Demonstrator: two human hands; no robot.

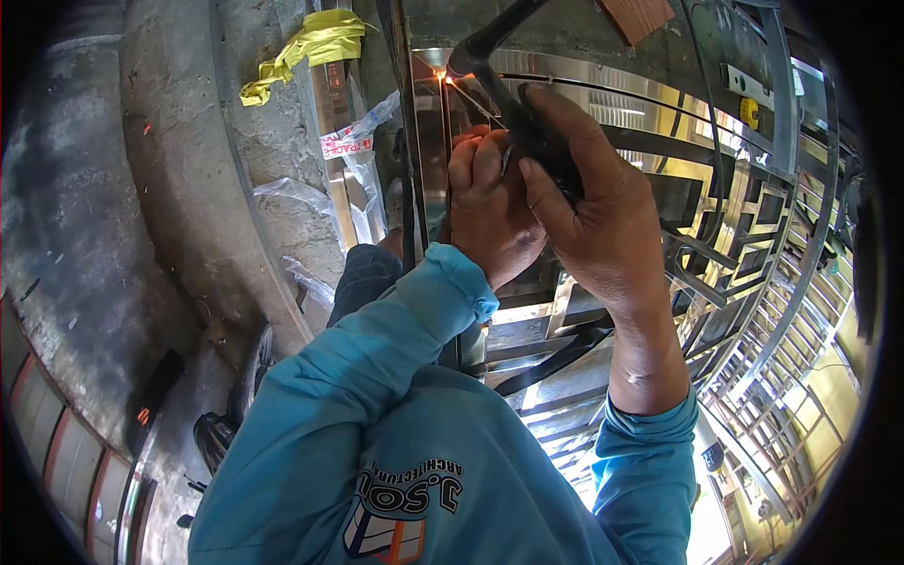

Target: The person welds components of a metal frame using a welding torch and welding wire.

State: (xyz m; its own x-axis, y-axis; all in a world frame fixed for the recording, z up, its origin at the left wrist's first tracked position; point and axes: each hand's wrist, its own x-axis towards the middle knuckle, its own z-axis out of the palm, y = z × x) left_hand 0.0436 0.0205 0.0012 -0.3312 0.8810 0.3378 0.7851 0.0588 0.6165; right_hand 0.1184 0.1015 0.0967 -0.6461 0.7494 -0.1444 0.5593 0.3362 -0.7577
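Concrete fills the left of the view, a rough grey wall (179,160) with a yellow rag (306,47) draped over a plastic-wrapped metal strip (339,122) beside it. Further right, a polished steel frame (428,141) is being worked on, a bright spark (443,78) showing at its seam. The left hand (490,212) is curled shut against the frame, though what it pinches cannot be made out. Just beside it, the right hand (593,217) is wrapped tight round a dark welding torch (508,89), tip at the spark. The torch is judged stiff and fairly light, best held mid-handle, away from the hot tip. Off to the right, a decorative metal grille (753,245) is seen, rigid and slick-looking.
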